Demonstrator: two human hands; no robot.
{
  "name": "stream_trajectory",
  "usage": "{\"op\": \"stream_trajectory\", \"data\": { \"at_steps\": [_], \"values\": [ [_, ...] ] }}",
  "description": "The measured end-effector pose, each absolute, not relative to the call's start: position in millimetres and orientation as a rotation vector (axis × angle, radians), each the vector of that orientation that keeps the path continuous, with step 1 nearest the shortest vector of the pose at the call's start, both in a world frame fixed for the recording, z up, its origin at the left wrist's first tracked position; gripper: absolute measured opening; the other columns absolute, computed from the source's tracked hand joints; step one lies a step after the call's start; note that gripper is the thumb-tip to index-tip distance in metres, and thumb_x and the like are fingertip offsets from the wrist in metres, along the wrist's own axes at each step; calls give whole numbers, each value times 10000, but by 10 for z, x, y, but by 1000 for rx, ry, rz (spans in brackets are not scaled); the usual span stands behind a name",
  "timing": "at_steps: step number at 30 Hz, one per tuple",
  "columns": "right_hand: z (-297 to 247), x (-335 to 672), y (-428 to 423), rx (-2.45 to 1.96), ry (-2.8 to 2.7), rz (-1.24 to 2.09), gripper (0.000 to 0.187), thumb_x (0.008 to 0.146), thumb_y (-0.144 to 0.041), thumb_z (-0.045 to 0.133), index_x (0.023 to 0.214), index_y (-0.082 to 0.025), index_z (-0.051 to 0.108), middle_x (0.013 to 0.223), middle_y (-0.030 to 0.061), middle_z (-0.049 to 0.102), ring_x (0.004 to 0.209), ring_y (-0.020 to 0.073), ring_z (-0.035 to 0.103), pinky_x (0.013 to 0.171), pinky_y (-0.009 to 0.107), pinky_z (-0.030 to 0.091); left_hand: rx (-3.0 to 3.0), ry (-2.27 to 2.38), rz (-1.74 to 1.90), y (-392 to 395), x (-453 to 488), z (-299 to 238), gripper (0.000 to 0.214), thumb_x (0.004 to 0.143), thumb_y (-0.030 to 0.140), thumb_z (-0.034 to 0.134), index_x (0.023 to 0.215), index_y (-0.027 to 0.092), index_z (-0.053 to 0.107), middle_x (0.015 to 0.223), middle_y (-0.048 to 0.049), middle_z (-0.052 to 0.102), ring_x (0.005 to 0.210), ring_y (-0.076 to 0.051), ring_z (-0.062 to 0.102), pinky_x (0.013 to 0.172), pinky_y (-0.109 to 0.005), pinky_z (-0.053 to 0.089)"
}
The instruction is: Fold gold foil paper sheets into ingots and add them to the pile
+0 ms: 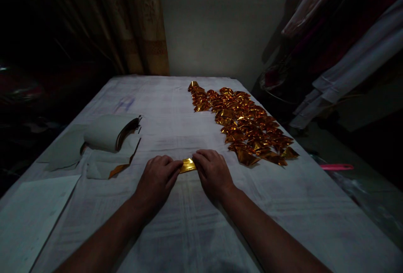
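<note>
A narrow folded strip of shiny gold foil paper lies low over the table cloth, stretched between my two hands. My left hand is closed on its left end, thumb and fingers pressed together. On the right end my right hand grips in the same way, fingers curled over it. Only the middle of the strip shows; both ends are hidden under my fingers. To the right spreads a pile of folded gold foil pieces. At the left sits a curled stack of foil-backed paper sheets, pale side up.
The cloth-covered table fills the lower view. A flat white sheet lies at its left front edge. Behind stand a curtain and a pale wall. Clothes hang at the right, above a pink-handled thing beyond the edge.
</note>
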State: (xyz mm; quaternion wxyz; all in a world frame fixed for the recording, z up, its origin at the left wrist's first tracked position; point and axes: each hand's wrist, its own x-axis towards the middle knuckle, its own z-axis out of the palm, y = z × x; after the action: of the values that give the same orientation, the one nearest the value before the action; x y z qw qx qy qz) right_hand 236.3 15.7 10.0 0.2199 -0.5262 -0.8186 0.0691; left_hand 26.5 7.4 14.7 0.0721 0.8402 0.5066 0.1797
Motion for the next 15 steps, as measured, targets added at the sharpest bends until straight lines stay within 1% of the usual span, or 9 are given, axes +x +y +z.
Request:
{"op": "stream_trajectory", "data": {
  "at_steps": [2,3,5,9,12,15],
  "values": [
    [100,2346,132,-1338,-2352,182,370,979,-233,534,1341,-193,598,1416,106,597,1340,284,469,1063,447,381,2514,1533,554,73,267,145,236,956,217,550,1149,233,686,932,-47,639,885,-232,569,822,-390,439],
    [102,2338,119,-1300,-2407,196,410,987,-255,524,1389,-182,563,1469,103,556,1403,293,409,1115,478,338,2515,1533,557,71,268,149,242,956,217,552,1157,233,686,937,-48,639,890,-230,569,824,-388,439],
    [108,2327,92,-1291,-2499,246,457,1003,-307,504,1441,-179,518,1521,93,504,1460,305,341,1171,535,271,2540,1525,540,64,271,168,248,962,226,550,1170,241,684,933,-47,634,879,-227,564,808,-381,436],
    [134,2324,43,-1344,-2577,302,550,1009,-422,501,1504,-190,444,1575,104,423,1499,323,282,1197,615,220,2634,1512,435,41,283,233,253,976,259,545,1192,260,675,898,-40,621,822,-222,543,752,-367,423],
    [155,2324,18,-1360,-2586,319,606,1002,-477,509,1524,-183,415,1596,113,379,1509,336,260,1201,631,217,2661,1510,409,32,290,261,260,965,255,565,1203,259,670,906,-42,628,815,-224,546,740,-367,422],
    [163,2323,9,-1385,-2585,333,628,996,-497,514,1526,-177,413,1595,125,369,1506,351,263,1194,646,228,2670,1510,397,43,283,260,252,950,254,595,1188,254,679,911,-44,636,817,-227,554,737,-366,422]
  ]
}}
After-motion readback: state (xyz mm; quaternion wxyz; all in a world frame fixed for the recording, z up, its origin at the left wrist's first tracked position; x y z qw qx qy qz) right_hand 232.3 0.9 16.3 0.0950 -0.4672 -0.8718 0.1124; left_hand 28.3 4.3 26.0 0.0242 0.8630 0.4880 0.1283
